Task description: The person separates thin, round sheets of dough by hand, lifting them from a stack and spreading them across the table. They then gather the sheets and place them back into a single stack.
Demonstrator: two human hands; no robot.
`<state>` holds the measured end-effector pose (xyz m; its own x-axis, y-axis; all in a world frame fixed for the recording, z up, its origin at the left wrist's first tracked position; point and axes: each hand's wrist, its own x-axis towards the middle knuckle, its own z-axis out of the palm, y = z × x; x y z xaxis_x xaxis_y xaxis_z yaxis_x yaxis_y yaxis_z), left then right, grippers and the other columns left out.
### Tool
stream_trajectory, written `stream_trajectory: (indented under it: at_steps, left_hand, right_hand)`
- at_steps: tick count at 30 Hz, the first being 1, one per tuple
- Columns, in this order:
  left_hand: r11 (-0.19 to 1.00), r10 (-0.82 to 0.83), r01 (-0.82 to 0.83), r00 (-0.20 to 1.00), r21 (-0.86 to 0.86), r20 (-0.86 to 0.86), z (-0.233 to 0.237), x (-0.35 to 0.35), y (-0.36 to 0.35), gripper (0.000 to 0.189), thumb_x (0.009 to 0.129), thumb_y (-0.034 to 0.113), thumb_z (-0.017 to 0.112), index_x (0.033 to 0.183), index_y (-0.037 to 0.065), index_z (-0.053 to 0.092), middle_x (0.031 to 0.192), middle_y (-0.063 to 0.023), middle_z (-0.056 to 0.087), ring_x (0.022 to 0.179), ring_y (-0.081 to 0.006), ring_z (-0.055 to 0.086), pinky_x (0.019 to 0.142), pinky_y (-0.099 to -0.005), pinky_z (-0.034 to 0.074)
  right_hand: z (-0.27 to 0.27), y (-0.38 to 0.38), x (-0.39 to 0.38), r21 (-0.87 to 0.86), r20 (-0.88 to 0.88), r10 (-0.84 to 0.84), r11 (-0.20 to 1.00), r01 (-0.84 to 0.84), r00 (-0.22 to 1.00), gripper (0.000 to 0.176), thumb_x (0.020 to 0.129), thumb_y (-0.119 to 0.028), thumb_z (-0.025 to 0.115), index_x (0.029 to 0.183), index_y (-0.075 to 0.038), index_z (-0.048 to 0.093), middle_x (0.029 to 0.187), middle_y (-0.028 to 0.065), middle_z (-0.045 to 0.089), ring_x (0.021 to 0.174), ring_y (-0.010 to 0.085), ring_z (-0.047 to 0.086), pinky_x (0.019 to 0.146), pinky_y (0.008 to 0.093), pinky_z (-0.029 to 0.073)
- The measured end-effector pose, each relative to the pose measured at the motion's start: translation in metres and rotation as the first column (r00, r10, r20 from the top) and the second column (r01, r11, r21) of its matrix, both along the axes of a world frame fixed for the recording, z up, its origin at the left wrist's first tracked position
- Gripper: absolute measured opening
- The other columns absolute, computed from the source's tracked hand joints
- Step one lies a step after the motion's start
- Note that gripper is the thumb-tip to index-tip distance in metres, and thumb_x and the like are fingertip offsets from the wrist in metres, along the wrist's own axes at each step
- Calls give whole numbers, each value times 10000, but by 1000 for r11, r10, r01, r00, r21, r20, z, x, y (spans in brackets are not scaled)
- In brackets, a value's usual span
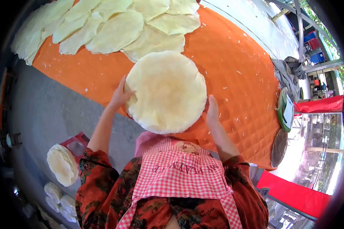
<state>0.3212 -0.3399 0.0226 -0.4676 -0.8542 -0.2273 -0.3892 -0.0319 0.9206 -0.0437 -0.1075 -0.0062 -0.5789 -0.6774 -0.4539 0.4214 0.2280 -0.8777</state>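
Observation:
A thick round stack of pale flatbreads (166,91) is held between my two hands, over the near edge of the orange-covered table. My left hand (120,94) grips its left rim, thumb lying over the top edge. At the opposite rim, my right hand (213,111) presses against the side with its thumb pointing up; its other fingers are mostly hidden. Just beyond the stack, many thin flatbreads (116,32) lie spread and overlapping across the far left of the orange quilted cover (237,80).
Crumbs dot the cover. A second flatbread pile (62,165) rests by a red stool (75,145) at lower left, with plastic-wrapped packs (67,206) below it. Grey cloth (288,74) and a striped round pad (279,148) sit along the table's right edge.

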Motion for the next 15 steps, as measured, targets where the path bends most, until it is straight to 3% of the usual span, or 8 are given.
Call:
stream_trajectory:
  at_steps: [2, 3, 5, 9, 11, 14, 15]
  left_hand:
    - [995, 48, -50, 999, -85, -24, -22, 3, -3, 811, 810, 139, 695, 1482, 53, 248, 1442, -191, 402, 1328, -314, 401, 1073, -373, 355]
    - [948, 36, -22, 999, -317, 39, -10, 4, 1, 817, 801, 165, 708, 1475, 47, 262, 1448, -196, 390, 1340, -331, 380, 1082, -390, 338]
    - [715, 66, 73, 983, -696, 171, 26, -2, 29, 834, 781, 217, 734, 1463, 35, 289, 1461, -206, 366, 1363, -363, 340, 1102, -424, 304]
    - [753, 39, 164, 956, -637, 292, 47, -6, 88, 817, 779, 346, 720, 1432, 29, 345, 1494, -190, 319, 1410, -378, 243, 1127, -509, 204]
    - [768, 51, 186, 937, -613, 347, 46, -8, 107, 801, 786, 396, 702, 1421, 38, 370, 1501, -172, 316, 1422, -364, 224, 1126, -544, 173]
    - [776, 54, 232, 902, -586, 428, 52, -16, 125, 782, 789, 433, 685, 1408, 52, 396, 1508, -162, 308, 1428, -365, 209, 1119, -578, 141]
    - [777, 62, 235, 895, -584, 443, 49, -19, 129, 753, 767, 448, 700, 1380, 89, 452, 1507, -158, 313, 1429, -364, 208, 1115, -596, 130]
  right_hand:
    - [28, -16, -5, 20, -370, -41, 998, 52, 928, 484, 978, -365, 506, 1301, -5, 486, 1301, 73, 520, 1203, 181, 481, 1013, 313, 385]
    - [44, -31, -5, -5, -471, 3, 1000, -6, 882, 474, 974, -357, 512, 1282, 3, 504, 1281, 94, 541, 1190, 201, 502, 1005, 327, 395]
    - [78, -65, -2, -22, -657, 80, 992, -126, 750, 457, 966, -343, 523, 1246, 18, 538, 1240, 136, 584, 1163, 239, 545, 989, 353, 417]
    - [92, -152, 2, 110, -915, 249, 911, -397, 318, 401, 948, -330, 543, 1170, 2, 585, 1172, 178, 625, 1095, 315, 592, 937, 386, 451]
    - [92, -200, 10, 227, -918, 347, 856, -465, 191, 371, 943, -354, 528, 1105, -34, 623, 1124, 185, 637, 1041, 344, 600, 885, 408, 468]
    - [98, -260, 20, 531, -783, 623, 662, -529, -6, 425, 961, -425, 443, 1074, -71, 648, 1107, 161, 652, 1030, 335, 604, 866, 419, 466]
    - [90, -279, 18, 551, -771, 637, 649, -525, -22, 439, 965, -433, 423, 1048, -65, 648, 1070, 158, 659, 1011, 333, 608, 861, 422, 462]
